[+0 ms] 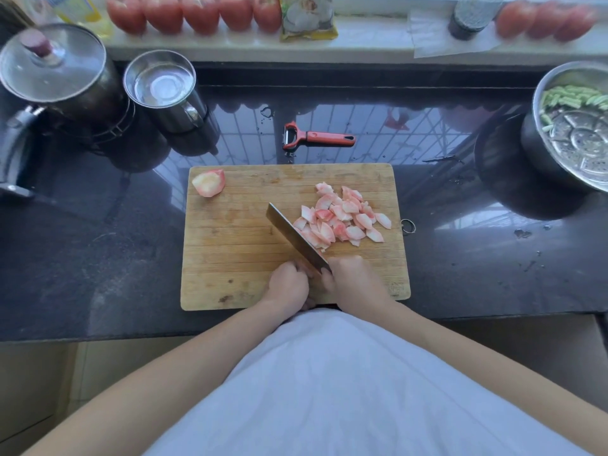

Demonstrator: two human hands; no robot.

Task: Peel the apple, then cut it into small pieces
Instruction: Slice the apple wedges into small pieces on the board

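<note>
Head view, the only one we've got: we're well into the cutting step. Our right hand (353,281) has its grip wrapped round the knife (296,238) handle, and our left hand (288,284) curls against the same end. The blade lies along the left side of the pile of apple pieces (342,217), mid-right on the cutting board (230,251). One uncut apple chunk (209,182) sits at the board's upper left corner. The peeler (317,137) lies on the bench above. Next, probably: fetch that chunk and chop it.
</note>
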